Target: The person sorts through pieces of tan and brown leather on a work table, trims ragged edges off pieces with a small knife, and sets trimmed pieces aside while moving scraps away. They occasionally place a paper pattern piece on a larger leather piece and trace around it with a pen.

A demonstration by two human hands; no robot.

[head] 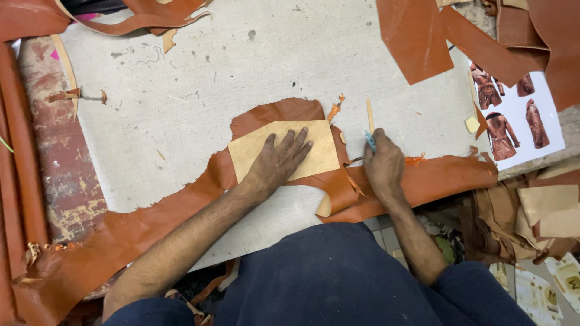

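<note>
My left hand [279,158] lies flat, fingers spread, on a tan cardboard pattern piece [320,151]. The pattern rests on a long strip of reddish-brown leather [447,175] that runs across the worktable. My right hand [382,164] is closed around a small blue-handled cutting tool [370,141], whose tip sits at the right edge of the pattern. Part of the leather curls up just below the pattern, between my two hands.
The worn grey cutting table [199,90] holds leather offcuts at the top right [417,36] and top left. A printed sheet with pictures of brown coats [513,121] lies at the right edge. Tan pattern pieces [544,205] are stacked lower right. Rolled leather [18,151] lines the left side.
</note>
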